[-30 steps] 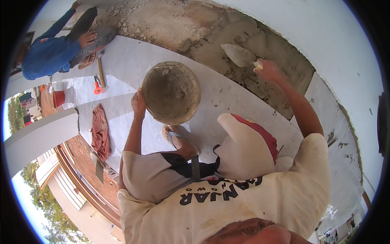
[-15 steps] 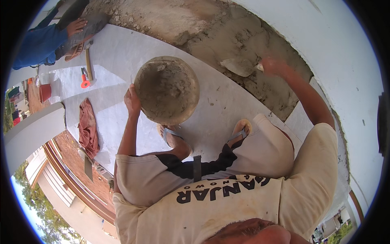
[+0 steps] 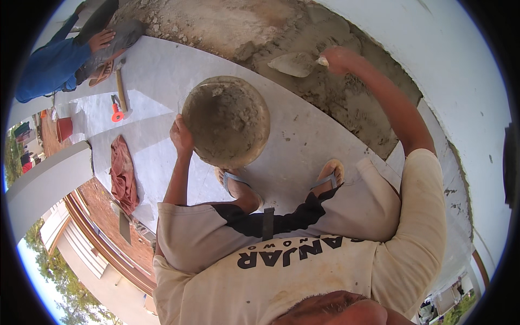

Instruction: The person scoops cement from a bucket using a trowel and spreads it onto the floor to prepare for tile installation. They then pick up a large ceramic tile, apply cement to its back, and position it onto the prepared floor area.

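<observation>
My left hand (image 3: 182,135) grips the rim of a round, mortar-crusted bowl (image 3: 259,130) on its left side. Wet grey mortar (image 3: 225,127) coats the inside of the bowl. Out to the far right, my right hand (image 3: 340,59) is closed round the pale handle of a trowel (image 3: 292,64). The trowel's blade points left and lies on or just above the spread mortar bed (image 3: 346,103); I cannot tell whether it touches.
Large grey floor tiles (image 3: 292,130) border the mortar bed. A white wall (image 3: 433,49) curves along the right. At the far left sit a co-worker in a blue sleeve (image 3: 57,62), a hammer (image 3: 120,89), an orange-red tool (image 3: 116,114) and a reddish cloth (image 3: 123,179).
My right hand has moved the trowel leftward and slightly away over the mortar. The bowl stays in my left hand, a little further right in the picture.
</observation>
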`<control>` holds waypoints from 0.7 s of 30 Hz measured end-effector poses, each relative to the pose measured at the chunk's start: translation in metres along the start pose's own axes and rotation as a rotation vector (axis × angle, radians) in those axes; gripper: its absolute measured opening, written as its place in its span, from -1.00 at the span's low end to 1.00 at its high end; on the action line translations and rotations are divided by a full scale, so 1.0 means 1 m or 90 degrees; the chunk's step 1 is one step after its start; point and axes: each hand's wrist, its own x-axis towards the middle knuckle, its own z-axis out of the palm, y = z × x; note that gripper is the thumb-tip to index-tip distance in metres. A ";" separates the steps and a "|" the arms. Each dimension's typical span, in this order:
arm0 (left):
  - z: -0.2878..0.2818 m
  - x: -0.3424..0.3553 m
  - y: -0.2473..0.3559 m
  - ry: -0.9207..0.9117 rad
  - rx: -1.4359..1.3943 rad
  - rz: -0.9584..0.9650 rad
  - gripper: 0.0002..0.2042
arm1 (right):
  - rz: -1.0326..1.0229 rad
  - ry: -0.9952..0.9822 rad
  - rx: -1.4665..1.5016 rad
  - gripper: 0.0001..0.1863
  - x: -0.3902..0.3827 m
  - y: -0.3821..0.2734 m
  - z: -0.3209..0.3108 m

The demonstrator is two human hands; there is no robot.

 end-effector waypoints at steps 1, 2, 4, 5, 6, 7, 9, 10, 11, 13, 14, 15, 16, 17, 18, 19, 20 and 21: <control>0.001 -0.003 0.003 -0.005 -0.011 -0.008 -0.42 | -0.008 -0.005 -0.035 -0.63 0.010 -0.003 0.001; 0.001 -0.004 0.005 -0.024 -0.022 -0.010 -0.43 | -0.016 -0.010 -0.070 -0.65 0.013 -0.003 0.004; -0.007 -0.008 0.010 -0.049 -0.038 -0.022 -0.43 | -0.020 -0.053 -0.103 -0.68 0.008 -0.008 0.007; -0.006 -0.009 0.010 -0.050 -0.040 -0.015 -0.44 | -0.022 -0.075 -0.120 -0.69 0.002 -0.008 0.009; -0.008 -0.010 0.010 -0.046 -0.040 -0.011 -0.44 | -0.020 -0.127 -0.146 -0.71 -0.009 -0.014 0.004; -0.007 -0.008 0.009 -0.046 -0.043 -0.001 -0.45 | -0.012 -0.176 -0.174 -0.72 -0.023 -0.015 0.000; -0.002 -0.006 0.006 -0.037 -0.081 -0.016 -0.46 | -0.027 -0.135 -0.116 -0.72 -0.054 0.006 0.022; 0.001 -0.006 0.004 -0.035 -0.100 -0.022 -0.46 | -0.016 -0.106 -0.100 -0.71 -0.070 0.014 0.031; 0.002 -0.005 0.002 -0.031 -0.084 -0.028 -0.46 | -0.005 -0.077 -0.081 -0.71 -0.086 0.020 0.041; -0.002 -0.004 -0.004 -0.020 -0.054 -0.038 -0.46 | 0.019 -0.064 -0.055 -0.73 -0.114 0.015 0.045; -0.003 -0.004 -0.008 -0.021 -0.056 -0.037 -0.45 | 0.032 -0.080 -0.049 -0.76 -0.128 0.011 0.040; -0.004 -0.002 -0.011 -0.024 -0.058 -0.033 -0.45 | 0.048 -0.093 -0.040 -0.78 -0.138 0.009 0.036; -0.003 -0.001 -0.013 -0.026 -0.059 -0.029 -0.45 | 0.046 -0.064 -0.060 -0.79 -0.145 0.010 0.038; -0.003 0.001 -0.016 -0.018 -0.053 -0.024 -0.45 | 0.043 -0.034 -0.080 -0.79 -0.152 0.013 0.042; 0.000 0.001 -0.014 -0.012 -0.047 -0.020 -0.44 | 0.044 -0.006 -0.101 -0.79 -0.156 0.015 0.046; 0.001 0.001 -0.013 -0.006 -0.041 -0.015 -0.44 | 0.065 0.021 -0.103 -0.79 -0.155 0.016 0.049; 0.002 0.000 -0.012 -0.016 -0.045 -0.011 -0.44 | 0.086 0.049 -0.106 -0.79 -0.150 0.017 0.051; 0.002 -0.001 -0.004 -0.031 -0.048 -0.005 -0.44 | 0.112 0.076 -0.107 -0.79 -0.146 0.019 0.054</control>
